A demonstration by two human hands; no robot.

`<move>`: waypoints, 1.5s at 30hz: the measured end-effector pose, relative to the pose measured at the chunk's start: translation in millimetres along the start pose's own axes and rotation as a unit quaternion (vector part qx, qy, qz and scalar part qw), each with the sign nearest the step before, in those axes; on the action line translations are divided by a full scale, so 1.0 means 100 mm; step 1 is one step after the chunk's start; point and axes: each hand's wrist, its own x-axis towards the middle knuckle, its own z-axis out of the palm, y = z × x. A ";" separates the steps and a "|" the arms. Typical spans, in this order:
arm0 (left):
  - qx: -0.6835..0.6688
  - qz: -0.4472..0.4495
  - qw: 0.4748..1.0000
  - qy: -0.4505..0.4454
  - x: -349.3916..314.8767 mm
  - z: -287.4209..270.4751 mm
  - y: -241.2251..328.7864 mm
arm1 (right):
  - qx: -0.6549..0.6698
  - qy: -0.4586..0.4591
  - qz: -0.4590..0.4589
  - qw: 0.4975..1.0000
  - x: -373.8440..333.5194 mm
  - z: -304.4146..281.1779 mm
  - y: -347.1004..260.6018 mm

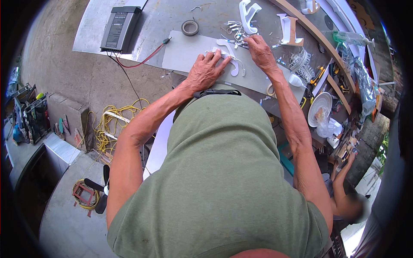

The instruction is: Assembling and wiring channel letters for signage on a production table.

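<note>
My left hand [206,69] rests over a white curved letter-shaped piece [234,69] on a grey board, its thumb and fingertips pressed on the piece. A thin wire loop [243,71] sticks out beside it. To the right, my right hand [261,51] is closed in a pinch near small white-and-blue wired modules [232,41]; what lies between its fingertips is too small to make out. Just beyond stands a larger white letter shell [248,17], with a tangle of wired modules [233,28] next to it.
A black power unit [121,30] with red and black leads and a tape roll [189,28] sit on the metal table [163,13]. At right are another white letter [290,30], coiled white wire [301,62], yellow-handled tools [317,76] and a person [344,185]. Yellow cable [112,129] lies on the floor.
</note>
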 end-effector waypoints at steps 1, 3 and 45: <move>0.002 0.001 1.000 0.001 0.00 0.00 0.00 | -0.005 0.017 -0.003 1.000 0.00 -0.01 -0.02; -0.001 0.001 1.000 0.002 0.01 0.00 0.00 | -0.054 0.063 0.013 0.996 0.00 -0.03 -0.06; -0.392 -0.227 0.883 0.122 0.14 -0.16 -0.40 | 0.020 0.076 0.079 0.994 0.10 0.48 -0.55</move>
